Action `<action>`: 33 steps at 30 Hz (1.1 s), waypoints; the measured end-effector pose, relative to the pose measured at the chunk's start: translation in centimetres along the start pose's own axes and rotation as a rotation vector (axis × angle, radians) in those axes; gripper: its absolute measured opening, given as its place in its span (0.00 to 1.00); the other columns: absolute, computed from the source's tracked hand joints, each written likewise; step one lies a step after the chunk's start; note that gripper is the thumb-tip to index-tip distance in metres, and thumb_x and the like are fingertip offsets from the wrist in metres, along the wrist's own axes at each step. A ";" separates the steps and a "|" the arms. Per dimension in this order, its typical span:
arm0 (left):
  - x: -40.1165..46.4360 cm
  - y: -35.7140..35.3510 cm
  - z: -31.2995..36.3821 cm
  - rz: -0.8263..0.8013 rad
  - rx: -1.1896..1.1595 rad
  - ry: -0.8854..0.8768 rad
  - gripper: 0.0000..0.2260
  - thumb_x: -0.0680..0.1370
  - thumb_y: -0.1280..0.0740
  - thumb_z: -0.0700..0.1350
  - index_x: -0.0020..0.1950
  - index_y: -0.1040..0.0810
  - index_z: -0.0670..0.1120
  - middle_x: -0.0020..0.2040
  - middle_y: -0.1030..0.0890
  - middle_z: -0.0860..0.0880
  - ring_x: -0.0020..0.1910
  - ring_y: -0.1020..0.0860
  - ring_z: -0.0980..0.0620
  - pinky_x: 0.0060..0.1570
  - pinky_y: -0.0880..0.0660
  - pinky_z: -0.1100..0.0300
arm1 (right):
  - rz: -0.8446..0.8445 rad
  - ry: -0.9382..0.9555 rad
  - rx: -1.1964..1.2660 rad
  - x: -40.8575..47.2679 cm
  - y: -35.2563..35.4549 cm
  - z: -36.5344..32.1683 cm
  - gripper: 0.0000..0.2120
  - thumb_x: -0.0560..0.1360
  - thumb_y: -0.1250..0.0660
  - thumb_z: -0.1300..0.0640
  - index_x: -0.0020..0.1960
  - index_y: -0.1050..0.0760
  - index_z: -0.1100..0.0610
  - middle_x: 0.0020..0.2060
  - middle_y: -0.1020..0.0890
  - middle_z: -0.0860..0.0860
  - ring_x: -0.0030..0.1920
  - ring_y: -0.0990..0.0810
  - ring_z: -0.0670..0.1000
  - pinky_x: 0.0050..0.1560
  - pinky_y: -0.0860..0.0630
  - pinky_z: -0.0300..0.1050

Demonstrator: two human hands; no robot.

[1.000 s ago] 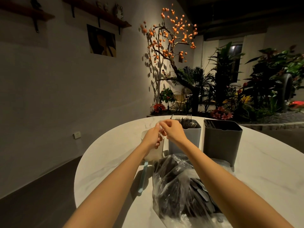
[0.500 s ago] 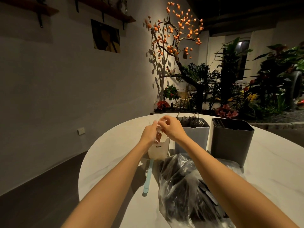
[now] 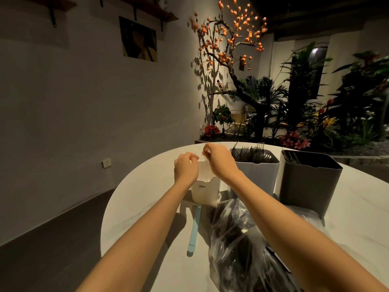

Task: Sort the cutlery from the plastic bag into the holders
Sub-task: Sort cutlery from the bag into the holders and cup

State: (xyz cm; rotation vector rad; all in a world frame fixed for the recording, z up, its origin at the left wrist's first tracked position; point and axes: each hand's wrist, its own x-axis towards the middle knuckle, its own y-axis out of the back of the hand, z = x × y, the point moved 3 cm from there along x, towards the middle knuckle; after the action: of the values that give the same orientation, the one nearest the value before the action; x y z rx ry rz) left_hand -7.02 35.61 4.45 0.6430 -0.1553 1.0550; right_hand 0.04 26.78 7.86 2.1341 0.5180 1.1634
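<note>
Rising since 0.5 s earlier, the right hand (image 3: 219,163) and left hand (image 3: 186,168) pinched clear cutlery (image 3: 205,171) — translucent, upright — above the white holder (image 3: 205,191) beside the plastic bag (image 3: 242,245).

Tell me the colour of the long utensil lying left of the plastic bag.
Light blue, seen in the head view.

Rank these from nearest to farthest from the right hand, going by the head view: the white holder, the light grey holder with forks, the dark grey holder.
From the right hand:
1. white holder, directly below it.
2. light grey holder, just to its right.
3. dark grey holder, farthest right.
</note>
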 end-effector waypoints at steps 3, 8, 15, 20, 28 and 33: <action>0.2 -0.5 -1.3 -0.097 0.030 0.073 0.12 0.80 0.41 0.36 0.59 0.23 0.46 0.62 0.26 0.46 0.59 0.27 0.48 0.52 0.29 0.59 | -0.049 -0.012 -0.016 0.3 -0.6 0.4 0.07 0.79 0.38 0.61 0.52 0.22 0.60 0.49 0.18 0.57 0.49 0.22 0.58 0.44 0.30 0.46; 0.1 -0.4 -2.1 -0.124 0.021 0.144 0.11 0.77 0.36 0.37 0.58 0.25 0.48 0.62 0.24 0.46 0.55 0.25 0.48 0.49 0.26 0.57 | -0.156 -0.040 -0.158 0.3 -1.4 1.1 0.09 0.80 0.39 0.59 0.55 0.22 0.61 0.52 0.20 0.60 0.51 0.22 0.62 0.48 0.27 0.49; -1.1 -0.2 -0.9 -0.061 0.095 0.214 0.13 0.75 0.39 0.39 0.59 0.27 0.47 0.59 0.23 0.47 0.56 0.26 0.45 0.48 0.30 0.57 | -0.341 -0.091 -0.294 0.3 -2.5 1.7 0.12 0.77 0.39 0.68 0.58 0.23 0.64 0.54 0.21 0.62 0.54 0.21 0.64 0.53 0.24 0.53; -1.2 0.1 -1.0 -0.039 0.139 0.258 0.08 0.77 0.40 0.44 0.55 0.27 0.48 0.58 0.25 0.47 0.49 0.29 0.47 0.49 0.30 0.55 | -0.349 -0.078 -0.349 0.2 -2.8 1.7 0.09 0.77 0.37 0.67 0.57 0.25 0.65 0.53 0.22 0.62 0.54 0.22 0.63 0.50 0.26 0.49; -1.4 1.0 0.2 0.079 0.046 0.145 0.07 0.81 0.40 0.47 0.58 0.29 0.48 0.60 0.28 0.46 0.48 0.29 0.50 0.46 0.31 0.57 | -0.207 -0.066 -0.071 0.5 -0.9 0.6 0.05 0.79 0.36 0.63 0.53 0.24 0.61 0.50 0.19 0.59 0.47 0.19 0.59 0.50 0.22 0.53; -2.3 0.5 2.2 0.042 -0.044 0.085 0.07 0.83 0.45 0.48 0.53 0.30 0.46 0.53 0.23 0.46 0.45 0.27 0.51 0.40 0.33 0.61 | -0.140 -0.054 -0.041 -0.5 1.1 -0.1 0.05 0.78 0.37 0.64 0.46 0.30 0.56 0.40 0.21 0.53 0.41 0.20 0.56 0.45 0.21 0.57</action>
State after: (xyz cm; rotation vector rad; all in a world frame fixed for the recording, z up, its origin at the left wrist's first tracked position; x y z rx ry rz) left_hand -8.19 32.78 5.50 0.5562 -0.1185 1.1143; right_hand -0.25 25.70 8.41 2.0531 0.6038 1.0283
